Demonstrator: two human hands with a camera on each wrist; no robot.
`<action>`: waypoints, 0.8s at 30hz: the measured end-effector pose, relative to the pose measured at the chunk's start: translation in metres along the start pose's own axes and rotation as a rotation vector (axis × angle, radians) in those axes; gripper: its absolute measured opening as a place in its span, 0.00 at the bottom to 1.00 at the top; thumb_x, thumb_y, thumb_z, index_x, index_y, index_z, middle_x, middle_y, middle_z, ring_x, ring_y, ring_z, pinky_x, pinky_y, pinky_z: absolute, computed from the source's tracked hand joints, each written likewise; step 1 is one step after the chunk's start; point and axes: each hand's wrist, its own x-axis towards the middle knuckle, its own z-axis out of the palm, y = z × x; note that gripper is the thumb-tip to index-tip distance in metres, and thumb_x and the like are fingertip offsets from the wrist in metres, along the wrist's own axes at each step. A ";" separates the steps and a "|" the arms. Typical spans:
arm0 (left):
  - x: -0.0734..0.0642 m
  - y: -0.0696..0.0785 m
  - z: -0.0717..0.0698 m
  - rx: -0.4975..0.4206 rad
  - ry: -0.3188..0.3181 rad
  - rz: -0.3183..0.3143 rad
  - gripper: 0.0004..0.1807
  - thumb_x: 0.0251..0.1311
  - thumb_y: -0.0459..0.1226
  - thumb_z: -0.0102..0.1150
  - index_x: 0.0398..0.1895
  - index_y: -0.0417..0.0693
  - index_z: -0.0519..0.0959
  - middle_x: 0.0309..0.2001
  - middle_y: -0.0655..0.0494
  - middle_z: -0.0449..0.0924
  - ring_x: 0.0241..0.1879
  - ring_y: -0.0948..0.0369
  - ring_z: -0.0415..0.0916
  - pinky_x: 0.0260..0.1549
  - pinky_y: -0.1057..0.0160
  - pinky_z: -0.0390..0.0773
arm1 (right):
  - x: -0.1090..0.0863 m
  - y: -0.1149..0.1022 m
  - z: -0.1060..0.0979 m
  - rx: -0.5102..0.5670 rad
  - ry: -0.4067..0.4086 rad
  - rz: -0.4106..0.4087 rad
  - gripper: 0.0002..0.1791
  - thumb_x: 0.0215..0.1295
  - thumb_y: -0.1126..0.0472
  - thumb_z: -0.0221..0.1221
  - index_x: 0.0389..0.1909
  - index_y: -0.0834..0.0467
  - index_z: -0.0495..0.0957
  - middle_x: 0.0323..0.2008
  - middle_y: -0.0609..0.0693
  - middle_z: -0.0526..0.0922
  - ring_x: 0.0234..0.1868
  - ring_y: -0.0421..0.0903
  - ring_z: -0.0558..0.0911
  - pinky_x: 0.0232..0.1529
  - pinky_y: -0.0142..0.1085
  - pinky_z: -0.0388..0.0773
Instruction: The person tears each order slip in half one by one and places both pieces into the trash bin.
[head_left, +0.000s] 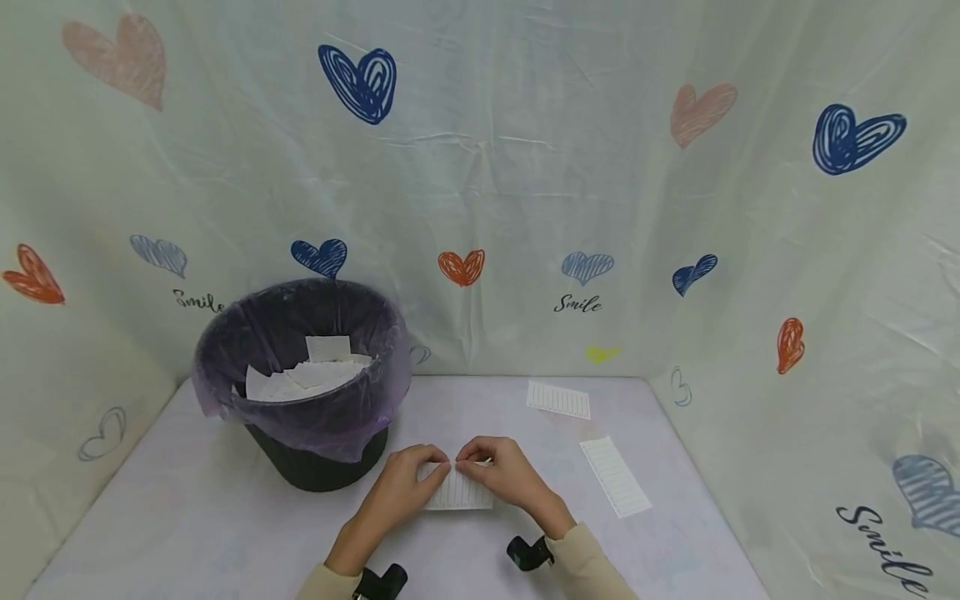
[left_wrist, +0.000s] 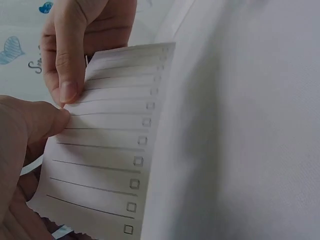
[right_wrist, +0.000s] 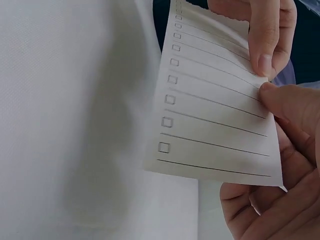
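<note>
Between both hands is a lined paper sheet (head_left: 461, 495) printed with a row of small checkbox squares. My left hand (head_left: 405, 487) pinches its far edge between thumb and fingers. Right beside it, my right hand (head_left: 504, 472) pinches the same edge, the two thumbs almost touching. In the left wrist view, the sheet (left_wrist: 102, 145) is slightly bowed and has a ragged end near the left hand (left_wrist: 25, 125). The right wrist view shows the sheet (right_wrist: 215, 105) whole between the hands, with fingers of the right hand (right_wrist: 295, 112) partly behind it.
A black bin (head_left: 315, 467) with a purple liner (head_left: 375, 417) stands at the left, holding white paper pieces (head_left: 315, 375). Two more lined sheets lie at the right: a farther sheet (head_left: 558, 400) and a nearer sheet (head_left: 615, 477). A heart-printed curtain (head_left: 510, 192) encloses the white table (head_left: 465, 567).
</note>
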 end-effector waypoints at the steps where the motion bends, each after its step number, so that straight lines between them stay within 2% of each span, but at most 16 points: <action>1: 0.000 0.000 0.000 -0.002 -0.005 0.001 0.03 0.67 0.38 0.66 0.34 0.53 0.86 0.39 0.61 0.87 0.45 0.58 0.85 0.48 0.55 0.82 | -0.001 0.000 0.000 0.002 0.000 0.001 0.04 0.70 0.58 0.66 0.37 0.52 0.88 0.35 0.44 0.90 0.37 0.33 0.84 0.39 0.30 0.79; 10: -0.002 0.000 0.002 -0.016 -0.015 -0.004 0.03 0.68 0.39 0.65 0.35 0.54 0.86 0.40 0.62 0.88 0.47 0.57 0.85 0.49 0.53 0.82 | -0.003 0.003 0.000 0.018 -0.026 -0.006 0.06 0.72 0.55 0.65 0.38 0.51 0.87 0.37 0.44 0.89 0.39 0.34 0.83 0.41 0.31 0.80; 16: -0.002 0.001 0.001 -0.033 -0.013 -0.001 0.04 0.68 0.39 0.65 0.35 0.54 0.86 0.40 0.62 0.88 0.46 0.57 0.85 0.49 0.54 0.82 | -0.003 0.001 0.000 0.030 -0.027 -0.009 0.05 0.71 0.56 0.65 0.37 0.51 0.87 0.35 0.44 0.88 0.37 0.33 0.82 0.39 0.30 0.79; 24: -0.004 0.001 0.001 -0.060 -0.024 -0.040 0.04 0.67 0.39 0.65 0.34 0.56 0.86 0.38 0.64 0.88 0.47 0.58 0.85 0.50 0.55 0.81 | -0.005 0.001 0.000 0.017 -0.049 0.000 0.03 0.70 0.57 0.65 0.36 0.50 0.86 0.32 0.42 0.87 0.34 0.31 0.80 0.38 0.29 0.77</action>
